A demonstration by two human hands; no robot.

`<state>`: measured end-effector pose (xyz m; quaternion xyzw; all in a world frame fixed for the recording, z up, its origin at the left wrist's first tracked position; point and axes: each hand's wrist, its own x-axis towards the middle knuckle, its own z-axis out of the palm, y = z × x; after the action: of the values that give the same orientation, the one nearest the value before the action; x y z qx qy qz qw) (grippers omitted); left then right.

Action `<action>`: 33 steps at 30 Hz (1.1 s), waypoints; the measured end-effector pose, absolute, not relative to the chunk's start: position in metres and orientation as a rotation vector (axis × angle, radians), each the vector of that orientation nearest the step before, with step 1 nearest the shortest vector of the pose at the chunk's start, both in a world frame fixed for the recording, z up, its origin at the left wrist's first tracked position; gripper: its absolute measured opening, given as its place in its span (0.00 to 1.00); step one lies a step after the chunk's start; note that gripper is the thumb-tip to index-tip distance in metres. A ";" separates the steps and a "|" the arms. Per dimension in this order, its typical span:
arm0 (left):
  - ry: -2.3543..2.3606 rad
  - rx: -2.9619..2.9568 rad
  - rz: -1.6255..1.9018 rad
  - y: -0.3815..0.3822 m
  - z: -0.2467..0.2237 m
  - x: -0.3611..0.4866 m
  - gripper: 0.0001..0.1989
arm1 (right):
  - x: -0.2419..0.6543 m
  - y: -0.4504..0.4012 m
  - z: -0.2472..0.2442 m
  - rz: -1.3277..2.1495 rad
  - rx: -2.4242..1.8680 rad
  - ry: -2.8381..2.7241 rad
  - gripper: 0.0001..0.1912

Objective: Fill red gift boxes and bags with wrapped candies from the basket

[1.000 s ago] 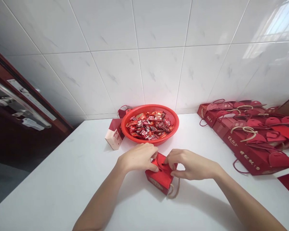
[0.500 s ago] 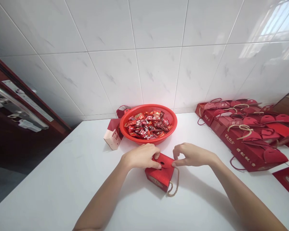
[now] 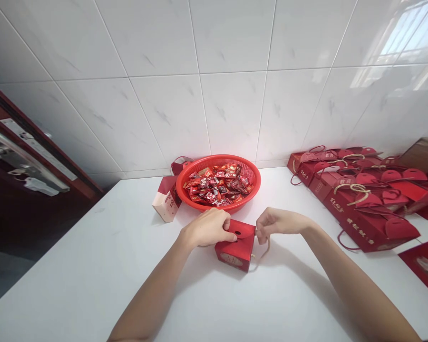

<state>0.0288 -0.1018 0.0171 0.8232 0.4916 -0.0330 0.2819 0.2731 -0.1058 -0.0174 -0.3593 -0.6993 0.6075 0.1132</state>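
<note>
A small red box (image 3: 231,255) with a round hole in its top flap stands on the white table, in front of a red basket (image 3: 254,186) of wrapped candies (image 3: 217,184). My left hand (image 3: 209,229) grips the box's left side, thumb on top. At the right side of the box, my right hand (image 3: 275,223) has its fingers pinched on the twine cord (image 3: 267,248), which hangs in a loop, blurred at its lower end.
A red and cream box (image 3: 167,202) is beside the basket's left edge. Rows of dark red boxes (image 3: 353,213) with cords fill the right. A flat red piece (image 3: 423,266) lies at the right edge. A tiled wall (image 3: 231,109) rises behind; a dark door (image 3: 28,180) is left.
The small box has turned slightly and its front now faces me more. My right hand has closed on the cord, and the cord has swung up to the right.
</note>
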 end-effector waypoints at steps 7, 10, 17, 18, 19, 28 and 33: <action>1.332 2.099 0.121 -0.105 0.025 0.035 0.15 | 0.266 -0.120 0.010 1.696 -0.960 -1.665 0.18; 1.158 1.865 0.300 -0.109 0.036 0.032 0.17 | 0.261 -0.126 0.016 1.623 -0.934 -1.638 0.18; 0.724 1.547 0.532 -0.119 0.047 0.028 0.27 | 0.253 -0.136 0.018 1.448 -0.994 -1.624 0.20; 0.685 1.533 0.526 -0.121 0.046 0.028 0.28 | 0.252 -0.138 0.019 1.391 -1.025 -1.643 0.20; 0.647 1.525 0.523 -0.123 0.045 0.030 0.30 | 0.251 -0.140 0.020 1.324 -1.060 -1.670 0.20; 0.539 1.650 0.530 -0.140 0.037 0.046 0.33 | 0.242 -0.144 0.019 1.038 -1.188 -1.716 0.11; 1.042 2.019 0.606 -0.134 0.024 0.055 0.37 | 0.244 -0.140 0.018 1.088 -1.148 -1.543 0.09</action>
<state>0.0555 -0.1343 0.0239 0.7924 0.4090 0.2380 0.3848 0.2442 -0.1400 0.0180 -0.4643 -0.6240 0.4397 0.4492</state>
